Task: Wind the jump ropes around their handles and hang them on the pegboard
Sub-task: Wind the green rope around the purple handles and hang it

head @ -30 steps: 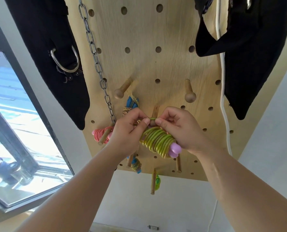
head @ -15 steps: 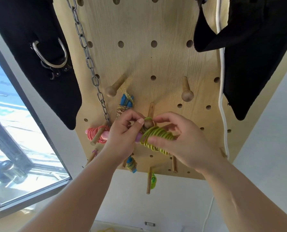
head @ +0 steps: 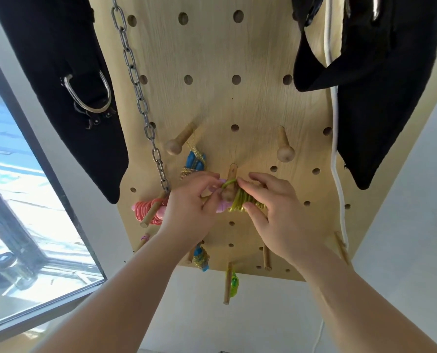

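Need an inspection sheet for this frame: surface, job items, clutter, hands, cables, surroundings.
Surface: wooden pegboard, rows of holes, several wooden pegs fitted.
Job's things: green jump rope wound in coils, a loop hooked over the centre peg; red jump rope coiled on a peg at lower left; blue jump rope with gold cord hangs from the upper-left peg.
Clutter: two black bags hang at the board's sides; metal chain hangs down the board.
Grippers: left hand and right hand both shut on the green bundle.
Cables: white cable runs down the right side.
Surroundings: window at left, white wall below.
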The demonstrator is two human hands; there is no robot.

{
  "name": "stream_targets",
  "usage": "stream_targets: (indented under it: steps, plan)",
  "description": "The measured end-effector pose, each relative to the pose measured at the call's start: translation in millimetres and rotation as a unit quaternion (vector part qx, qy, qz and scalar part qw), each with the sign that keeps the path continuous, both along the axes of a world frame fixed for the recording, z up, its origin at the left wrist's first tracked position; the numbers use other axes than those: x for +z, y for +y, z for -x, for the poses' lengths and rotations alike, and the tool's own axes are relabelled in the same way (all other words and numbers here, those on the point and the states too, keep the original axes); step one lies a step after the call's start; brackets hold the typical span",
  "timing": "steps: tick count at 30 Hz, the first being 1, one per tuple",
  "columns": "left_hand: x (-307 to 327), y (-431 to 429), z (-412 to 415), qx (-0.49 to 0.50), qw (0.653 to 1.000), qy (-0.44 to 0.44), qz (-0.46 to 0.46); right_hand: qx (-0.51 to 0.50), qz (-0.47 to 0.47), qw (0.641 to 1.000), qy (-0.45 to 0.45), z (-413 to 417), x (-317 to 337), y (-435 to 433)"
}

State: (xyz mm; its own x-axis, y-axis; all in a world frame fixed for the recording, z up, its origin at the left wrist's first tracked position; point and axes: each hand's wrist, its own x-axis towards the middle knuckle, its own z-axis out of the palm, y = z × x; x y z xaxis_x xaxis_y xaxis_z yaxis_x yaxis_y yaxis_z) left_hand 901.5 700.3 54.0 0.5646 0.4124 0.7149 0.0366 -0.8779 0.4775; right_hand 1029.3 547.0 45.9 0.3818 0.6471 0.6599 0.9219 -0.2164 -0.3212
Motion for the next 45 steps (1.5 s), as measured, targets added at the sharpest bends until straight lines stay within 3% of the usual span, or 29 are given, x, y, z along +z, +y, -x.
stream_targets:
  steps: [11, 15, 22, 26, 31, 36, 45]
  plan:
    - [13.6, -10.5, -19.2, 0.099, 0.994, 0.022, 0.027, -0.094, 0.021, 0.994, -0.057, -14.5, -5.5, 13.5]
    - [13.4, -7.9, -18.4, 0.113, 0.993, 0.031, 0.019, -0.091, 0.016, 0.989, -0.115, -13.7, -2.4, 12.0]
    - [-2.8, -16.1, -9.0, 0.069, 0.998, 0.003, -0.005, -0.081, 0.068, 0.989, -0.100, -15.5, -1.8, 10.5]
    - [-21.9, -25.9, 3.4, 0.106, 0.993, -0.008, -0.053, -0.075, 0.096, 0.989, -0.079, -18.5, -1.4, 10.7]
    - [-17.3, -29.1, 2.9, 0.097, 0.984, 0.095, -0.114, -0.077, 0.107, 0.988, -0.076, -19.4, -1.9, 10.1]
    - [-9.8, -22.1, -2.1, 0.101, 0.972, 0.178, -0.112, -0.070, 0.125, 0.987, -0.070, -24.5, 5.7, 11.2]
    - [-7.3, -30.8, -1.6, 0.149, 0.955, 0.242, -0.082, -0.043, 0.088, 0.995, -0.030, -22.3, -6.4, 6.9]
